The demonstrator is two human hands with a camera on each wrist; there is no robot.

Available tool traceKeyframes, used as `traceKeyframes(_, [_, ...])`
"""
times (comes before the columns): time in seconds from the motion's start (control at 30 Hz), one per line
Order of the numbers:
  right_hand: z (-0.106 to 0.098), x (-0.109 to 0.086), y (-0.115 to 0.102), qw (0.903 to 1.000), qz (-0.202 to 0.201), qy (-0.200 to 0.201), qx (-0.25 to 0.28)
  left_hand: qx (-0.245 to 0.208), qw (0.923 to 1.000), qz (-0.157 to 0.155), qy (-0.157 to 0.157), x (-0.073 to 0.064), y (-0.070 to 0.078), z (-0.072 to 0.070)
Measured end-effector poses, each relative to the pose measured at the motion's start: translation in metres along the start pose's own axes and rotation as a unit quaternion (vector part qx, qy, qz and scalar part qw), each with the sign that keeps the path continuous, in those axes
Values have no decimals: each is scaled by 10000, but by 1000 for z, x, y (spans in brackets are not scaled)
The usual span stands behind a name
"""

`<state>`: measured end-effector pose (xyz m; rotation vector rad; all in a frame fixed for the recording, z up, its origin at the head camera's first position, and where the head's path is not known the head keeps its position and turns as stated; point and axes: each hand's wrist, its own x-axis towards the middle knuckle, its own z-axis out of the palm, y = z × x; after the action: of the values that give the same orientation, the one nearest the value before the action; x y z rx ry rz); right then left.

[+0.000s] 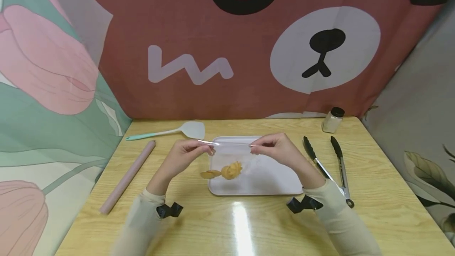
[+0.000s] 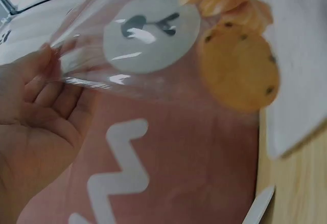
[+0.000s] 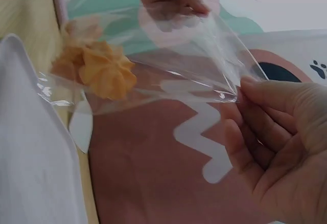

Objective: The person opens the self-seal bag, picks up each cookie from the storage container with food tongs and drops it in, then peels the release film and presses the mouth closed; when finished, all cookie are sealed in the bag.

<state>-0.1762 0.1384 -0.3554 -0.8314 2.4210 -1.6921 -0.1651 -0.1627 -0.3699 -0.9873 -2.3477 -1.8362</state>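
Observation:
A clear plastic bag [image 3: 168, 55] hangs between my two hands above the white tray [image 1: 270, 177]. My left hand [image 1: 186, 154] pinches one top corner of it, and my right hand [image 1: 279, 149] pinches the opposite corner. At the bottom of the bag lie several cookies [image 1: 232, 170]. One is a round, flat cookie with dark specks [image 2: 240, 68]; another is a ridged swirl cookie [image 3: 107, 70]. In the right wrist view the bag's top edge runs taut from hand to hand.
Left of the tray lie a white spatula [image 1: 193, 130] with a mint handle and a pink rolling pin [image 1: 128, 177]. To the right, black-tipped tongs [image 1: 342, 165] lie spread on the wooden table [image 1: 192, 224]. A black-lidded jar [image 1: 332, 121] stands at the back right.

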Motion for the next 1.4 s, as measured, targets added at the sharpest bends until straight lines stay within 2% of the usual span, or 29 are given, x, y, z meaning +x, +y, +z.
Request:
traceKeyframes(0.13, [10, 4, 2, 9997, -46, 215, 135, 320, 9993, -152, -94, -11, 3, -13])
traceKeyframes(0.23, [18, 8, 1, 9988, -106, 390, 276, 383, 9989, -283, -13, -19, 4, -19])
traceKeyframes(0.43, [30, 18, 1, 9959, -65, 757, 490, 3, 9963, -728, 453, -30, 5, -25])
traceKeyframes(0.53, [37, 21, 3, 9946, -36, 784, 675, -96, 9952, -768, 595, -36, 2, -29])
traceKeyframes(0.6, [43, 22, 4, 9944, -75, 679, 807, -35, 9960, -706, 543, -42, -1, -34])
traceKeyframes(0.7, [53, 22, 6, 9947, -120, 422, 928, 340, 9966, -657, 356, -54, -2, -43])
traceKeyframes(0.87, [71, 20, 2, 9945, -1, -56, 1047, 857, 9892, -1160, 274, -77, 7, -61])
traceKeyframes(0.93, [80, 18, -1, 9934, 53, -265, 1114, 681, 9899, -1216, 275, -87, 9, -68])
traceKeyframes(1.0, [91, 15, -4, 9918, 37, -493, 1177, 460, 9933, -1048, 151, -98, 11, -76])
traceKeyframes(1.07, [103, 11, -6, 9898, -63, -773, 1192, 120, 9966, -815, -96, -110, 10, -83])
traceKeyframes(1.13, [114, 7, -7, 9867, -186, -1076, 1205, -194, 9967, -638, -466, -124, 10, -90])
traceKeyframes(1.23, [128, 1, -6, 9820, -303, -1449, 1176, -348, 9943, -635, -788, -139, 8, -97])
traceKeyframes(1.3, [134, 2, -4, 9828, -318, -1487, 1049, -272, 9935, -773, -784, -144, 4, -99])
traceKeyframes(1.4, [140, 13, 5, 9915, -424, -1166, 391, 78, 9905, -1335, -334, -141, -10, -98])
